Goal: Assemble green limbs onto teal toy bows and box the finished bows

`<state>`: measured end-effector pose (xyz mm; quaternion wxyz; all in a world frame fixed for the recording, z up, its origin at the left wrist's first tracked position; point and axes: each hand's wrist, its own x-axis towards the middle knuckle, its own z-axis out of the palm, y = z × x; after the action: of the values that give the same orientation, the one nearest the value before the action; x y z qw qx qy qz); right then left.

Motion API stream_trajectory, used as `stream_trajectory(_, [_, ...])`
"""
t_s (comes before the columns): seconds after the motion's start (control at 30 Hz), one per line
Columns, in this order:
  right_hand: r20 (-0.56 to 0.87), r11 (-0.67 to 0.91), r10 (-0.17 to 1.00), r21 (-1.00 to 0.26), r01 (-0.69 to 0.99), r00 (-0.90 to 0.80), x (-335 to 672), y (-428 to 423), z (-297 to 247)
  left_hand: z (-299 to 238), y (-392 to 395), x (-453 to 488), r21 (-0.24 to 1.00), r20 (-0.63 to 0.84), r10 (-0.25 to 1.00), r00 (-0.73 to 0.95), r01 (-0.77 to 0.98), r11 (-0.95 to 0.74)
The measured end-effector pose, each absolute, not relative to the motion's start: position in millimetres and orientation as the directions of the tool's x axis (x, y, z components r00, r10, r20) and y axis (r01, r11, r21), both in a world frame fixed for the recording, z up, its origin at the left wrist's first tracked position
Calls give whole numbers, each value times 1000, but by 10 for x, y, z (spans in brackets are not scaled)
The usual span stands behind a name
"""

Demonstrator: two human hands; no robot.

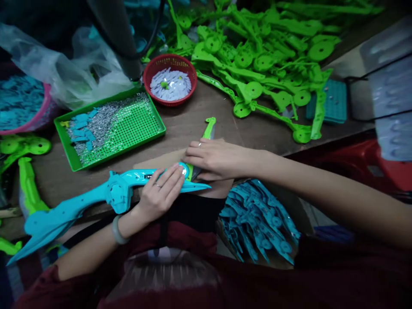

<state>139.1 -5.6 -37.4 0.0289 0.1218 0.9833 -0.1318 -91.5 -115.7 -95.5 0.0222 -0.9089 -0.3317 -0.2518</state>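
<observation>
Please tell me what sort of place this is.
Probably a workshop or small factory handling plastic parts: a large heap of green parts lies on the table, a green tray holds many small metallic-looking pieces, and more blue parts are piled below.

Dim light, dark corners, blurred and stretched edges.

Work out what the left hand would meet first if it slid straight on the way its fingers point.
The left hand would probably meet the right hand first, though their relative depth is hard to judge.
</observation>
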Motion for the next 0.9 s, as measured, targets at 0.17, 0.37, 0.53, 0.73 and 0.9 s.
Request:
stream_trajectory(0.17, [235,793,595,-325,515,-769,1367,7,-125,-955,-1298,-811,92,448,633,631,672,-735])
stream_trajectory(0.37, [553,664,747,-616,423,-369,740,612,-200,-550,-1623,-1210,249,453,760,467,752,-610])
stream_trajectory(0.53, [456,652,690,-728,211,-562,93,901,-266,-660,-1896,-1893,219,435,850,297,881,-420])
stream_trajectory(0.73, [365,558,718,-811,177,-593,-170,774,-57,-1078,-1828,-2091,111,519,750,411,837,-536])
stream_trajectory(0.9, [403,703,582,-685,189,-706,-334,708,121,-1046,-1702,-2101,80,567,680,465,790,-608])
